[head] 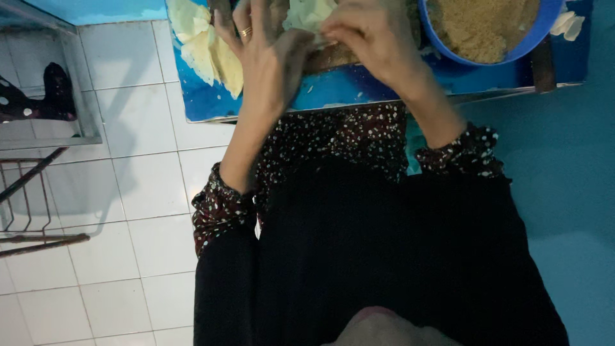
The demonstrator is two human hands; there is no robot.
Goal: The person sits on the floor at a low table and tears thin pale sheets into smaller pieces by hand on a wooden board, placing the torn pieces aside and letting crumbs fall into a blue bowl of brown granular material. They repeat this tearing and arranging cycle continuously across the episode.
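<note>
Fingers of the right hand (368, 35) and left hand (266, 45) pinch a pale dough sheet (307, 14) between them.

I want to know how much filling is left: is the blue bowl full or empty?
Full or nearly so: the blue bowl holds brown crumbly filling close to its rim. Its top is cut off.

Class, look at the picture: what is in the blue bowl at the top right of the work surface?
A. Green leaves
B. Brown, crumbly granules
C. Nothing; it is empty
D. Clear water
B: the blue bowl is filled with a brown, crumbly granular stuff, just right of the right hand, which handles a pale sheet.
</note>
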